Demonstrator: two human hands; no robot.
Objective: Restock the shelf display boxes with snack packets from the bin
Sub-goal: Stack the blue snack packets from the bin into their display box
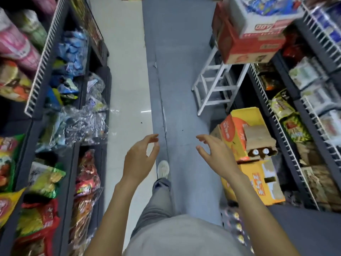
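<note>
Standing in a shop aisle, you look down at your two hands held out in front of you. Your left hand (pixel 141 154) is up in the air with its fingers loosely bent and its thumb near the fingertips, and it holds nothing. Your right hand (pixel 215 153) is up too, a little apart from the left one, with its fingers spread and bent a bit, and it also holds nothing.

Below your hands you see your grey trouser leg (pixel 158 198) and one white shoe (pixel 163 169) on the floor (pixel 184 89). The floor is grey on the right and white on the left.

On your left is a dark shelf (pixel 73 163) full of snack packets (pixel 87 174) in red, green and yellow. Higher up on that side are blue packets (pixel 73 50) and clear plastic bags (pixel 86 122) that bulge out over the edge.

On your right, an open yellow and orange cardboard box (pixel 245 133) sits on the floor next to the right shelf (pixel 287 145), just by your right hand. Some bottle caps (pixel 260 151) show inside it under a brown flap. More packets (pixel 284 108) sit on that shelf behind white wire rails.

Further along on the right stands a white step stool (pixel 214 84) with a red and white box (pixel 249 34) on top. You cannot tell which thing is the bin, and the picture is blurry at the edges.
</note>
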